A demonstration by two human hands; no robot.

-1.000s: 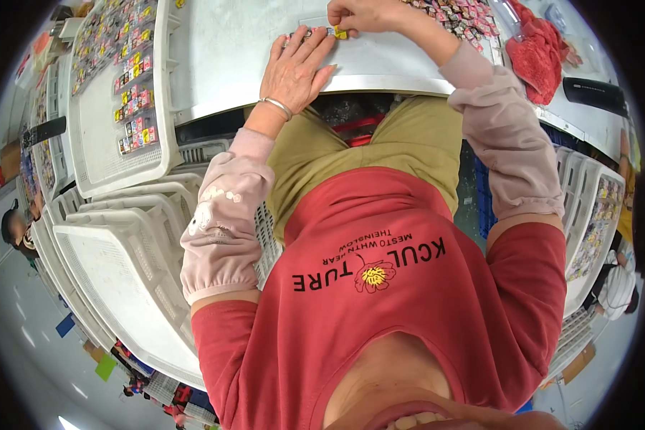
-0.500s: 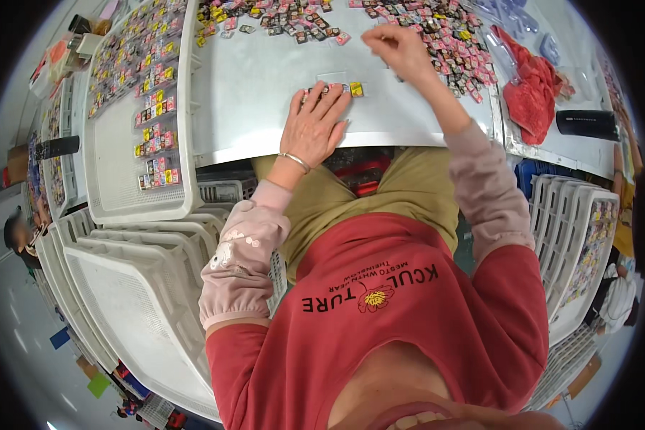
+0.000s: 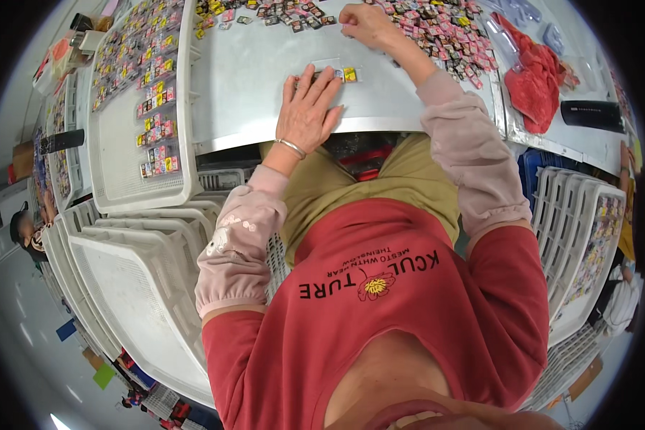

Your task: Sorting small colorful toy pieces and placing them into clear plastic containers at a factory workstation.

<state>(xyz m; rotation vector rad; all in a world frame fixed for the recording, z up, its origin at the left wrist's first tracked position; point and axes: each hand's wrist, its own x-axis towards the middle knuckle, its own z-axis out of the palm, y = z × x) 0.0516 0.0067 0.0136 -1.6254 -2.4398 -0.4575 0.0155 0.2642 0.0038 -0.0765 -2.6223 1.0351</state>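
Note:
My left hand [image 3: 308, 106] rests flat on the white table with its fingers stretched over a row of small coloured tiles. At the right end of that row, a yellow tile [image 3: 349, 74] shows past my fingertips. A clear plastic tray [image 3: 328, 62] lies around the row, mostly hidden under the hand. Farther off, my right hand [image 3: 374, 29] hovers at the near edge of a heap of pink and black tiles [image 3: 451, 39], fingers curled together in a pinch. Whatever sits between those fingertips is hidden.
A white crate [image 3: 115, 179] at the left holds several clear packs of tiles [image 3: 158, 132]. Stacked white crates [image 3: 132, 287] stand below it, with others [image 3: 573, 236] at the right. A red cloth [image 3: 530, 93] and a black cylinder [image 3: 591, 115] lie on the table's right side.
My right hand has shifted left along the near edge of the heap, fingers still bent together. The left hand stays on the row of tiles. The whole view has tilted slightly.

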